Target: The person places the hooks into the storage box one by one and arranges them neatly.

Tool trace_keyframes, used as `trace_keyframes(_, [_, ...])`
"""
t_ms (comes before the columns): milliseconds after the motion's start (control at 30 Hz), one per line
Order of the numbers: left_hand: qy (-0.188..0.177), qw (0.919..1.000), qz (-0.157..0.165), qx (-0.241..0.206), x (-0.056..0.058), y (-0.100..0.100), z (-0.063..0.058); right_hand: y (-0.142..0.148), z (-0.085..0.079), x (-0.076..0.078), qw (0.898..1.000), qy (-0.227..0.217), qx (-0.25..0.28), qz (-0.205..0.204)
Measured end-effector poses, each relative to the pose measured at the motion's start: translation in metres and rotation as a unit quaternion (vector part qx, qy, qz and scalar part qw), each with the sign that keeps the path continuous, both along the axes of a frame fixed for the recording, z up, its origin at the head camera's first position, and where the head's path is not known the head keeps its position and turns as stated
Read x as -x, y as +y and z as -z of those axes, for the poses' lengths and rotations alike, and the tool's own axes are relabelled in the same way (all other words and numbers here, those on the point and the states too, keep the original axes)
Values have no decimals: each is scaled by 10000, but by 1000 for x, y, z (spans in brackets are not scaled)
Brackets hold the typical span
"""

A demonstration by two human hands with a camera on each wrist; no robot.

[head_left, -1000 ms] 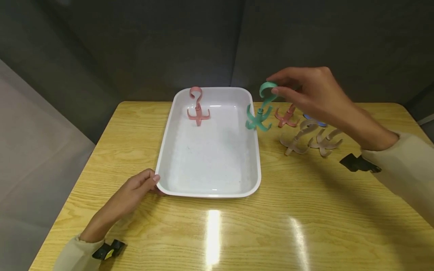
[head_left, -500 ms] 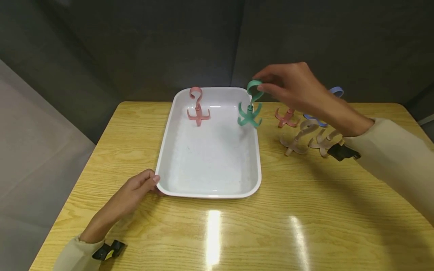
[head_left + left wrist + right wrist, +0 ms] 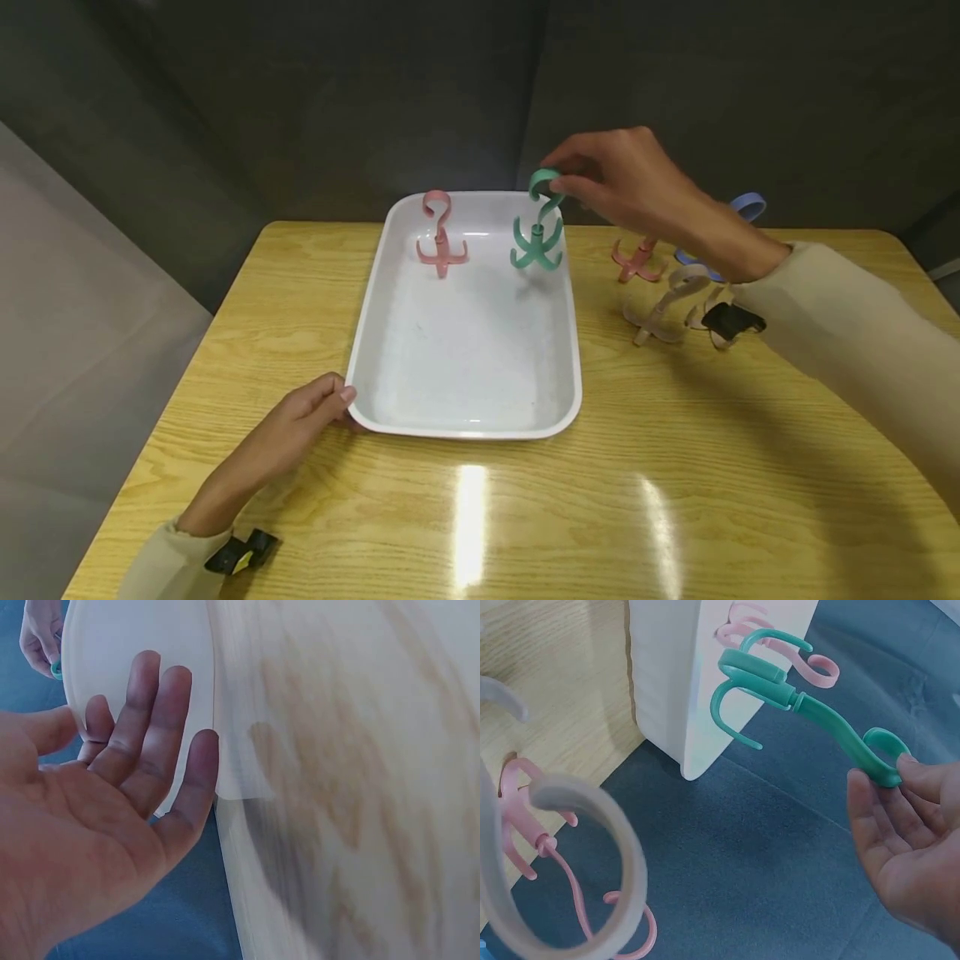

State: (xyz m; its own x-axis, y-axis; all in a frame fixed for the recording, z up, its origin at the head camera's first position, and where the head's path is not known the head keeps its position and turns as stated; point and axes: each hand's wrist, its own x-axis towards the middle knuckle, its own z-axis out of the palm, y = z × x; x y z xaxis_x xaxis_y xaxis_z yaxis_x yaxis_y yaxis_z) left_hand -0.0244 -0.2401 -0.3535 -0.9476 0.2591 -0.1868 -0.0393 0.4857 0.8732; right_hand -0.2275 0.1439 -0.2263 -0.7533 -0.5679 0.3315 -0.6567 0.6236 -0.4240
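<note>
In the head view a green four-pronged rotating hook point(image 3: 537, 237) hangs upright, prongs down, over the back right corner of the white tray point(image 3: 579, 400). My right hand point(image 3: 626, 179) pinches its curved top between thumb and fingers, also plain in the right wrist view, where the green hook point(image 3: 825, 720) points away from the hand. At the tray's front left corner, my left hand point(image 3: 300, 421) grips the rim, thumb on top and fingers underneath. The left wrist view shows those fingers point(image 3: 154, 727) against the tray's underside. A pink hook point(image 3: 442, 246) stands inside the tray at the back left.
Right of the tray, on the wooden table point(image 3: 600, 517), stand another pink hook point(image 3: 636, 260), a blue hook point(image 3: 747, 205) and beige hooks point(image 3: 656, 321), partly behind the right forearm. A dark curtain point(image 3: 337, 100) rises behind the table's back edge.
My right hand has carried the green hook leftward, from beyond the tray's right rim to over its back right corner. The left hand stays at the tray's corner.
</note>
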Motion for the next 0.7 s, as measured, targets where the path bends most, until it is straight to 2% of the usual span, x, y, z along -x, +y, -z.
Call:
trace_keyframes(200, [44,10000,-31,-15,0,1,-1,-8,4,5,9994,-356,28,-18])
trace_keyframes(433, [20,10000,-8,-44,0,0,1,-18,12,14,9991,-410,24,-98])
trace_keyframes(700, [-27,10000,-14,-38,-2,-1,1,-28,15,21,9975,-673,-205,95])
